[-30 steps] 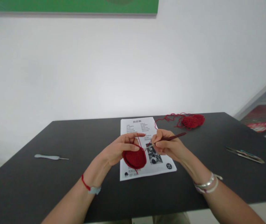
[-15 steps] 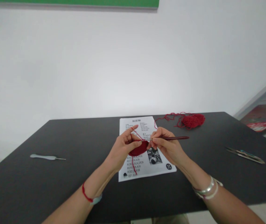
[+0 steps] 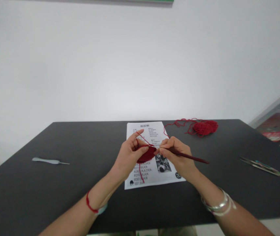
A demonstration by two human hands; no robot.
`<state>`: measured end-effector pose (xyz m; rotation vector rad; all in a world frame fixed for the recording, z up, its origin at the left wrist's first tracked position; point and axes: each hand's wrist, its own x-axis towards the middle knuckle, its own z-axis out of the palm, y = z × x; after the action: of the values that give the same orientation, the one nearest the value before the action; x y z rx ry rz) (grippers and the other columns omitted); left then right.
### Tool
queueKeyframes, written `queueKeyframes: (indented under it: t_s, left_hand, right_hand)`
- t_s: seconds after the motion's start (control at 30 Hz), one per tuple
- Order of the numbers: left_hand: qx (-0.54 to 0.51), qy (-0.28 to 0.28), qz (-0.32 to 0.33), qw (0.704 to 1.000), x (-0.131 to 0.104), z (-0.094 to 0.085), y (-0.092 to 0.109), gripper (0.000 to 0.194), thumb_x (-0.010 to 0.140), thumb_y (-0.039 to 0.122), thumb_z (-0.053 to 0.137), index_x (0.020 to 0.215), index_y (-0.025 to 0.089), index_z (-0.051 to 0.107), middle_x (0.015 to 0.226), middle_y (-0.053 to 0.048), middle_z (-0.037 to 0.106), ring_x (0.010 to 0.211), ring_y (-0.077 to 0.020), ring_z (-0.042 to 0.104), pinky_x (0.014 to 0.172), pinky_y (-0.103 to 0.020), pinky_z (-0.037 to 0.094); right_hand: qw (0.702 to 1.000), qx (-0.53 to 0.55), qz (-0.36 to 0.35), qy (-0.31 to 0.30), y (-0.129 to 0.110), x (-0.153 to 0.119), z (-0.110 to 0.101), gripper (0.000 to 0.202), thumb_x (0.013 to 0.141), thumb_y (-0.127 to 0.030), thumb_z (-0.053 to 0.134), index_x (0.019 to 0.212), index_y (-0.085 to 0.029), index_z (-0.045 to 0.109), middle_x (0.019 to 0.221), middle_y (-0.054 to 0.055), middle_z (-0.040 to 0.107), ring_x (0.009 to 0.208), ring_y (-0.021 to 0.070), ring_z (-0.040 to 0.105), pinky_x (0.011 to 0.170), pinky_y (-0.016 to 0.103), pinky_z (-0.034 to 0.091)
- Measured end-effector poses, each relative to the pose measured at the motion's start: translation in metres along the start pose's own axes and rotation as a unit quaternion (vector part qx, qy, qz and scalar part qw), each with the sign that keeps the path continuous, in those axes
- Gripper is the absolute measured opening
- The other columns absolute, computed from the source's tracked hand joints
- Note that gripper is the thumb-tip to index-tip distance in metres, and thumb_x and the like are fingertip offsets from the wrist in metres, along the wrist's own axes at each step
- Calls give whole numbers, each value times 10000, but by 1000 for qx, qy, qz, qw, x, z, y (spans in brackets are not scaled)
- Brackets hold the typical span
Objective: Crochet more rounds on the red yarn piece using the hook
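Observation:
My left hand pinches a small round piece of dark red crochet work between thumb and fingers. Its raised index finger carries a taut strand of red yarn leading down to the top edge of the piece. In my right hand is a crochet hook with a dark red handle, held like a pencil. The hook's thin metal end meets the upper right edge of the crochet work; its very tip is too small to make out. A loose yarn tail hangs below the piece.
Under my hands lies a printed pattern sheet on the black table. A tangled ball of red yarn rests at the back right. On the left lies a grey-handled hook; on the right, small metal snips.
The hook's handle has swung from nearly level to slanting down to the right, as my right hand turned. The view has tilted down slightly. Both hands keep their grip.

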<state>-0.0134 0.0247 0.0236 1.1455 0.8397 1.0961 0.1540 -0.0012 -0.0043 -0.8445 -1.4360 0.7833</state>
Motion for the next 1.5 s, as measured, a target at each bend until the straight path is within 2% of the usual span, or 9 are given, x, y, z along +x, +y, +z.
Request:
queueKeyframes:
  t_s: [0.37, 0.6, 0.7, 0.83, 0.97, 1.1, 1.17, 1.33, 1.5]
  left_hand:
    - [98, 50, 72, 991, -8, 8, -8, 595, 700, 156, 680, 1273, 113, 526, 652, 35, 618, 638, -134, 572, 693, -272, 463]
    - [-83, -19, -68, 994, -4, 7, -8, 679, 586, 137, 783, 1228, 100, 562, 620, 41, 608, 560, -86, 530, 574, -211, 398]
    - [-122, -16, -94, 988, -3, 8, -9, 665, 583, 128, 784, 1212, 84, 573, 630, 37, 602, 564, -75, 528, 586, -202, 399]
    - [-56, 17, -11, 998, -7, 13, -9, 744, 667, 171, 726, 1358, 132, 451, 656, 48, 590, 615, -105, 549, 643, -240, 451]
    - [49, 39, 77, 995, -6, 10, -8, 687, 724, 176, 666, 1373, 150, 444, 654, 57, 557, 632, -102, 526, 671, -244, 448]
    - [100, 34, 113, 988, -4, 3, -8, 647, 739, 159, 644, 1359, 132, 462, 656, 55, 547, 635, -100, 506, 680, -241, 435]
    - [122, 28, 121, 985, -3, 2, -8, 613, 748, 152, 631, 1343, 138, 485, 658, 54, 542, 634, -101, 499, 686, -242, 430]
    - [166, -8, 132, 977, -3, -1, -5, 569, 771, 131, 590, 1333, 160, 504, 673, 51, 545, 651, -107, 497, 704, -244, 424]
    - [196, -27, 136, 971, -3, -4, -2, 522, 770, 116, 587, 1289, 168, 545, 698, 42, 568, 674, -115, 517, 723, -251, 421]
  right_hand:
    - [956, -195, -221, -7, 4, -8, 10, 141, 844, -86, 543, 817, -219, 506, 736, -2, 584, 612, 110, 557, 530, 221, 444]
    - [863, -308, -390, -95, 11, 3, 3, 176, 876, -31, 471, 850, -204, 489, 718, 29, 558, 634, 143, 493, 552, 251, 450]
    - [820, -384, -418, -70, 13, 0, 7, 182, 874, -26, 456, 828, -199, 490, 695, 38, 552, 625, 164, 462, 550, 283, 425]
    - [887, -334, -318, 12, 12, -8, 20, 190, 870, -57, 461, 769, -217, 476, 673, 9, 524, 618, 155, 479, 548, 277, 406]
    - [993, -53, -86, 57, 5, -6, 22, 112, 844, -150, 551, 770, -216, 498, 708, -15, 540, 589, 114, 495, 522, 242, 399]
    - [980, 178, 71, 41, -1, 2, 15, 189, 816, -171, 576, 675, -206, 456, 555, -67, 428, 468, 87, 387, 447, 219, 320]
    - [989, 136, 54, 34, -2, 2, 11, 173, 810, -155, 582, 681, -205, 479, 565, -58, 454, 479, 90, 400, 453, 223, 327]
    - [974, -132, -178, -51, -5, -4, 2, 156, 800, -77, 583, 739, -216, 550, 720, -5, 587, 632, 118, 525, 564, 245, 416]
    - [994, -65, -78, -28, -5, -4, -5, 156, 798, -96, 602, 722, -217, 540, 676, -26, 566, 568, 107, 503, 522, 239, 401]
